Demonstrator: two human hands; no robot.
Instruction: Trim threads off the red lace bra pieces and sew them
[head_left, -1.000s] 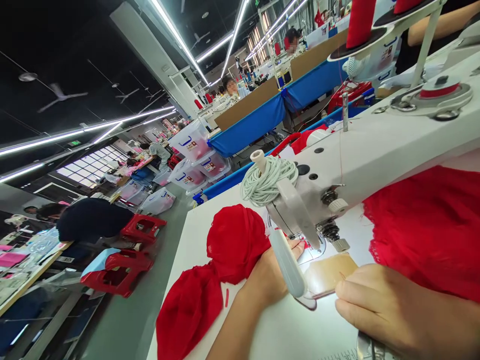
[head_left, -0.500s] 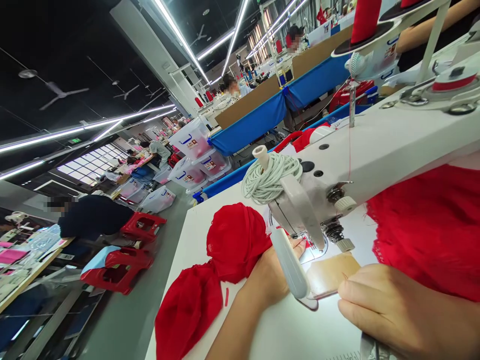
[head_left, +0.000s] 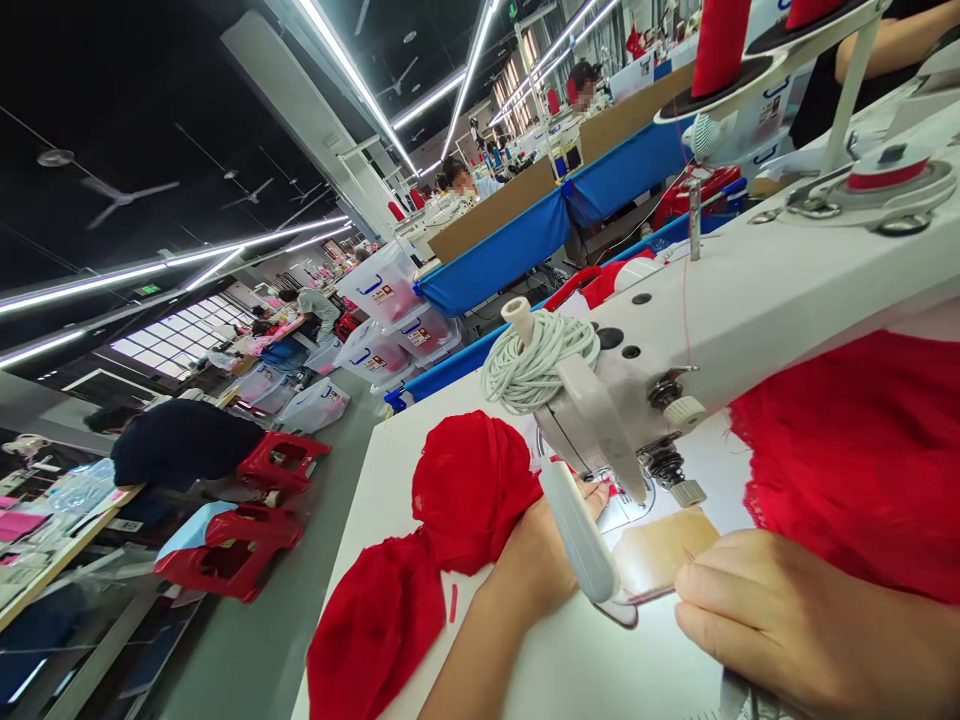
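Note:
My left hand (head_left: 544, 550) is beside the needle area of a white sewing machine (head_left: 757, 300). Its fingers close on the edge of a gathered red fabric piece (head_left: 476, 490), partly hidden behind the machine's pale grey lever-shaped part (head_left: 577, 525). That fabric spreads left across the white table in two rounded bunches. My right hand (head_left: 795, 610) is closed at the front right, by a tan plate (head_left: 664, 550). A grey metal piece (head_left: 739, 695) shows under it, too covered to name. More red fabric with a lacy edge (head_left: 847, 450) lies under the machine arm.
A coil of pale cord (head_left: 536, 360) hangs on the machine head. Red thread cones (head_left: 720, 50) stand at upper right. Clear storage boxes (head_left: 382, 290) are stacked beyond the table. Red stools (head_left: 229, 550) and a person in dark clothing (head_left: 184, 440) are to the left.
The view has shifted slightly. Both hands and the red fabric keep nearly the same places at the machine. The person at left has leaned a little further forward.

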